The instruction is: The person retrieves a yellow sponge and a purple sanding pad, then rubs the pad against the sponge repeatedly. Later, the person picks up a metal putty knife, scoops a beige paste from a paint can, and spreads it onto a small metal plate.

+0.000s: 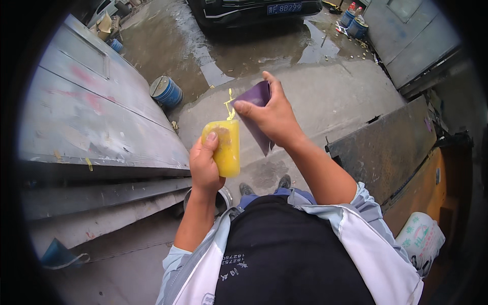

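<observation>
Head view: holds a yellow round-cornered block [229, 155] in the left hand [205, 165], with the thumb on a brown-smudged face and the fingers curled behind. Pinches a folded purple sheet [256, 94], rather like sandpaper, between the thumb and fingers of the right hand [274, 114], just beyond the block and to its right.

Beyond the left hand and to its left, shows a blue drum [168, 92], then a pale paint-smeared panel [117, 112] running back along that side above grey ledges [101, 199]. Shows a metal bucket [223, 201] close below the left hand, and a blue cone-shaped object [61, 253] with a white cord well off to the left. Straight beyond both hands, shows a black car [244, 15] near puddles [317, 46] on the concrete ground [351, 96]. Farther out, past the right hand, has blue pails [357, 29] and red-capped bottles [352, 8] beside a grey door [422, 43]. To the right of the right hand, has a dark flat board [384, 147]; nearer the body on that side, a white plastic bag [419, 234]. Shows dark shoes [284, 181] below and between the hands.

Hides much of the metal bucket behind the left forearm [195, 218]. Covers part of the purple sheet with the right hand; cannot tell how many layers. Cuts the black car off at the upper edge. Cannot tell whether the yellow strand-like marks [230, 104] beyond the block hang from it or lie on the ground.
</observation>
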The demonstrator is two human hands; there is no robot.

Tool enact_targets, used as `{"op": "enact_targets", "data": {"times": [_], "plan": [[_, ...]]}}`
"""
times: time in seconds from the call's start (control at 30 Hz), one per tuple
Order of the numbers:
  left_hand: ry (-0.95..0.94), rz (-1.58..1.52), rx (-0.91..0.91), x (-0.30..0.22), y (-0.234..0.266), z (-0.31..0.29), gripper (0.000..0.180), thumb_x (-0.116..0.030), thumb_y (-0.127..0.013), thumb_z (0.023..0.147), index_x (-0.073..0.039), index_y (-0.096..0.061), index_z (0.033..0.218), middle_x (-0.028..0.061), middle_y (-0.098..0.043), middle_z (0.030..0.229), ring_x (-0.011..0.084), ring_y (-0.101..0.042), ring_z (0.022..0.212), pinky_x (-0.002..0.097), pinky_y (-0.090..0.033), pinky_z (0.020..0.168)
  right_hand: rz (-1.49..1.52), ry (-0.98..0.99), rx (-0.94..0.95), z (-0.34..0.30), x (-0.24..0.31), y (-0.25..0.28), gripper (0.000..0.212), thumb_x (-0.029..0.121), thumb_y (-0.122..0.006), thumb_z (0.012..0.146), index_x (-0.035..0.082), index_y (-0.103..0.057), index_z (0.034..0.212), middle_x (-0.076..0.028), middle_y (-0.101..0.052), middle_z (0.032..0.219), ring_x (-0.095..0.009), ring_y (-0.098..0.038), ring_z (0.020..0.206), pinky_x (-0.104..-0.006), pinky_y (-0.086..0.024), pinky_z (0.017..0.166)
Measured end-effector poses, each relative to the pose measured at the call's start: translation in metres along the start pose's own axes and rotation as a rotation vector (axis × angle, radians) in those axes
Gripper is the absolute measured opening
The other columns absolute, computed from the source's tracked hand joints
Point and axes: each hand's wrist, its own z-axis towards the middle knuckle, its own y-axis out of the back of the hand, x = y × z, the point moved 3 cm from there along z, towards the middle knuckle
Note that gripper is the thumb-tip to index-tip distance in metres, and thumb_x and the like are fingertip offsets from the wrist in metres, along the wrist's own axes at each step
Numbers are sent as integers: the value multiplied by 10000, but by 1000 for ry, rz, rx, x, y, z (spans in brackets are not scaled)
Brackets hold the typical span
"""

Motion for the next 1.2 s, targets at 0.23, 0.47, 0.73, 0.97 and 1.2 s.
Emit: {"op": "enact_targets", "data": {"times": [0.23, 0.47, 0.73, 0.97, 1.2], "plan": [[-148, 46, -81, 1, -1, -3, 292, -233, -436, 1015, 3, -541, 1151, 64, -619, 997, 127, -600, 854, 261, -492, 756, 99, -21, 63, -24, 3, 1, 1166, 464, -816, 718, -27, -90, 1488, -268, -476, 1292, -292, -536, 1169, -360, -425, 999], [-468, 551, -154, 23, -27, -23, 331, -252, -464, 1012, 30, -576, 1144, 87, -647, 1016, 128, -602, 905, 269, -483, 785, 98, 137, -100, -27, -3, -40, 881, 473, -516, 932, -53, -66, 1476, -330, -238, 1461, -433, -307, 1352, -441, -269, 1116], [-161, 85, -65, 28, -18, -31, 283, -233, -458, 1016, -11, -531, 1174, 65, -609, 1037, 127, -587, 874, 268, -490, 767, 79, 206, -176, 20, 6, -18, 793, 437, -480, 957, -45, -118, 1472, -318, -284, 1459, -429, -330, 1347, -432, -280, 1114], [-223, 91, -83, 25, -10, -24, 307, -243, -430, 1024, -7, -518, 1201, 81, -610, 1081, 155, -600, 947, 288, -488, 835, -10, 200, -25, -12, 22, -36, 820, 473, -464, 959, -36, -87, 1480, -341, -308, 1424, -458, -377, 1303, -447, -324, 1080], [-392, 151, -227, 8, -12, -18, 338, -278, -443, 1027, 18, -523, 1171, 86, -610, 1088, 140, -587, 965, 284, -475, 858, -82, 174, 66, -38, 6, -58, 836, 510, -445, 958, -5, -64, 1495, -333, -355, 1384, -472, -428, 1245, -478, -381, 1020]]}}
